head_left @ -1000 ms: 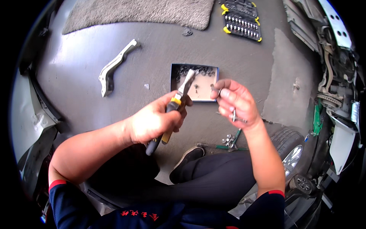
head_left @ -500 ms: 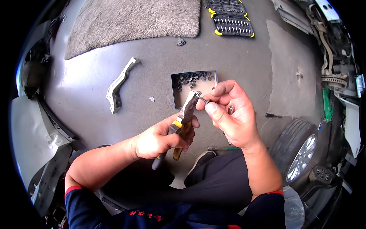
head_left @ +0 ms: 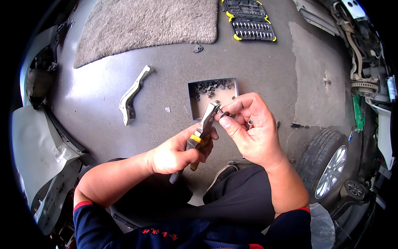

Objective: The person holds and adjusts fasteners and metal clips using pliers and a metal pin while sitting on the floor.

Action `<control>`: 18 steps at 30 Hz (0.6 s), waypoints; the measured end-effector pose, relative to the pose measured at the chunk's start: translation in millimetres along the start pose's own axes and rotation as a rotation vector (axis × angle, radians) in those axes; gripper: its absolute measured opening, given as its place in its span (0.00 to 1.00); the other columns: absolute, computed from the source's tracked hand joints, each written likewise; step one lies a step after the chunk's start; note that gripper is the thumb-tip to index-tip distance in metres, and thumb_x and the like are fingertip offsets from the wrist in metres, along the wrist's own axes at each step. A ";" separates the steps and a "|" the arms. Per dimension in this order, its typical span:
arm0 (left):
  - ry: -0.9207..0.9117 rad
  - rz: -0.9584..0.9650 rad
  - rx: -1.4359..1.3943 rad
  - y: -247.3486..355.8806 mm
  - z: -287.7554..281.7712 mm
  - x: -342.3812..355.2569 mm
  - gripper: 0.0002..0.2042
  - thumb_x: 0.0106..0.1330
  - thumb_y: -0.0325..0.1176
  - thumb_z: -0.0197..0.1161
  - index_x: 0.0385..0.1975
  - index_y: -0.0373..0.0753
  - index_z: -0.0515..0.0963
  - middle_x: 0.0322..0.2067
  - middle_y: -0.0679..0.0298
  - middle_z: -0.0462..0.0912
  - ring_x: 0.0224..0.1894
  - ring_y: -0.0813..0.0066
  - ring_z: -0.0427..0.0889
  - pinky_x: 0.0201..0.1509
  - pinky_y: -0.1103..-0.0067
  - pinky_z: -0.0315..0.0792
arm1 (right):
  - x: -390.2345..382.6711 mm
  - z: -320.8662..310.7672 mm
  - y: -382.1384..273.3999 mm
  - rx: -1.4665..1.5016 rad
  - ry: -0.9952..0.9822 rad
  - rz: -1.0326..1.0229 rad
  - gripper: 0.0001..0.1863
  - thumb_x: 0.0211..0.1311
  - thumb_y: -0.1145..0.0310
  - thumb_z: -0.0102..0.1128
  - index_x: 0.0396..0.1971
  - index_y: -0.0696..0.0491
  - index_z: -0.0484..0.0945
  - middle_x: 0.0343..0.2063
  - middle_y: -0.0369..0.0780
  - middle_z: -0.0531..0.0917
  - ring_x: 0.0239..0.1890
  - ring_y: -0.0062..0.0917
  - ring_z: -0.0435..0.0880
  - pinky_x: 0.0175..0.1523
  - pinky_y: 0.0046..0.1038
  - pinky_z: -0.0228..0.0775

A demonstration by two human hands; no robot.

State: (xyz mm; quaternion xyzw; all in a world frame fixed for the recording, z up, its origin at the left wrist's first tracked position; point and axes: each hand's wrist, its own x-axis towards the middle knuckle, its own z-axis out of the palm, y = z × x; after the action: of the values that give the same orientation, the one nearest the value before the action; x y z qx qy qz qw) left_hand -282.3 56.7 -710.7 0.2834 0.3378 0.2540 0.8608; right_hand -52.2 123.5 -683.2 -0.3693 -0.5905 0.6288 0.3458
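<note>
My left hand [head_left: 168, 158] is wrapped round the yellow and grey handles of a pair of pliers [head_left: 206, 123], whose jaws point up and away from me. Between the thumb and forefinger of my right hand [head_left: 261, 130] is a small dark screw [head_left: 224, 113]. Its thin shaft reaches to the tips of the jaws; whether they grip it I cannot tell. A small shiny metal piece [head_left: 250, 122] sits among my other right fingers. Just beyond both hands lies an open shallow box [head_left: 191, 99] with many black plastic clips [head_left: 207, 88] heaped along its far side.
A bent metal bracket [head_left: 132, 96] lies on the floor at the left. Farther off are a grey mat [head_left: 145, 25] and an open socket set [head_left: 251, 27]. At the right stand a wheel [head_left: 325, 162] and car suspension parts [head_left: 358, 74]; a car panel [head_left: 39, 145] is at the left.
My right thumb and forefinger have shifted along the screw toward the jaws, and the screw is turned a little. The pliers stay in my left hand. The whole view has moved slightly.
</note>
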 end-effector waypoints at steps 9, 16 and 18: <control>0.089 0.224 0.253 -8.0 7.5 5.8 0.26 0.62 0.18 0.56 0.63 0.39 0.68 0.39 0.66 0.72 0.40 0.78 0.71 0.46 0.79 0.69 | -11.2 12.5 6.3 0.190 0.218 0.015 0.08 0.76 0.76 0.66 0.48 0.57 0.77 0.40 0.34 0.86 0.41 0.14 0.83 0.49 0.20 0.77; 0.205 0.314 0.507 -6.9 7.6 6.9 0.27 0.61 0.18 0.55 0.63 0.37 0.67 0.43 0.66 0.71 0.43 0.77 0.71 0.50 0.77 0.70 | -12.8 9.2 3.3 0.327 0.218 0.170 0.06 0.77 0.72 0.66 0.46 0.56 0.80 0.37 0.33 0.87 0.39 0.10 0.82 0.45 0.17 0.75; 0.244 0.391 0.600 -3.9 8.1 7.7 0.27 0.60 0.20 0.56 0.63 0.35 0.68 0.42 0.63 0.72 0.43 0.74 0.73 0.50 0.75 0.72 | -12.9 8.3 4.5 0.285 0.184 0.155 0.08 0.78 0.69 0.65 0.47 0.56 0.79 0.36 0.41 0.89 0.23 0.06 0.69 0.25 0.15 0.59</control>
State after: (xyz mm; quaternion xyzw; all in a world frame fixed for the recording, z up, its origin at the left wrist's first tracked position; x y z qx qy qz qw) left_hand -270.5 56.2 -711.6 0.5498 0.4368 0.3350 0.6282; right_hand -53.1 108.0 -686.8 -0.4167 -0.4312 0.6944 0.3978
